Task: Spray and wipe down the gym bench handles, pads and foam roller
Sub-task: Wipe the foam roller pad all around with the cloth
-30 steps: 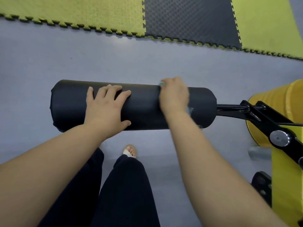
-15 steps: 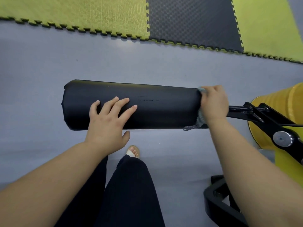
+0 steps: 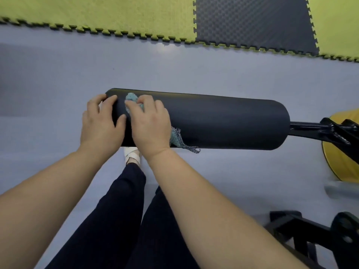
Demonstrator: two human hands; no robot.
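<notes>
A long black foam roller (image 3: 223,121) lies crosswise on a black metal arm (image 3: 318,129) of the bench. My left hand (image 3: 101,123) grips the roller's left end, fingers wrapped over the top and thumb on its near side. Right beside it, my right hand (image 3: 149,125) presses a teal cloth (image 3: 132,100) onto the roller with curled fingers. A speckled corner of the cloth (image 3: 182,142) hangs out from under my right palm. No spray bottle is in view.
A yellow bench pad (image 3: 338,152) and black frame parts (image 3: 314,235) stand at the right. Grey floor (image 3: 58,78) surrounds the roller, with yellow and dark puzzle mats (image 3: 116,14) beyond. My dark trousers and a white sandal (image 3: 132,154) are below the roller.
My right hand has swept the cloth from the roller's right end to its left end. My left hand has shifted to the left tip of the roller and now grips it.
</notes>
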